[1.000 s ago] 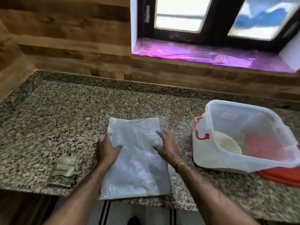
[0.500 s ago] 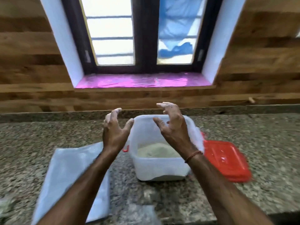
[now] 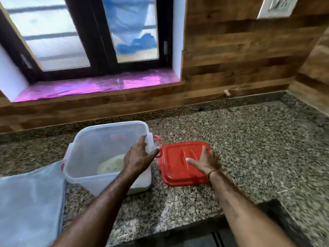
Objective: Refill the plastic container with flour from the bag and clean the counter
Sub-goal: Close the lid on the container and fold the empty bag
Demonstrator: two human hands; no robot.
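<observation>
Flour is in, the lid is next.

The plastic container stands open on the granite tabletop with a mound of flour low inside. The left hand grips its right wall near the red latch, while the right hand lies flat with fingers spread on the red lid just beside it. The flattened bag lies at the left, seemingly empty, so pouring looks finished; closing the container and wiping the tabletop seem still to come.

Daylight from window, soft motion blur (worst at edges), wide-angle bowing
</observation>
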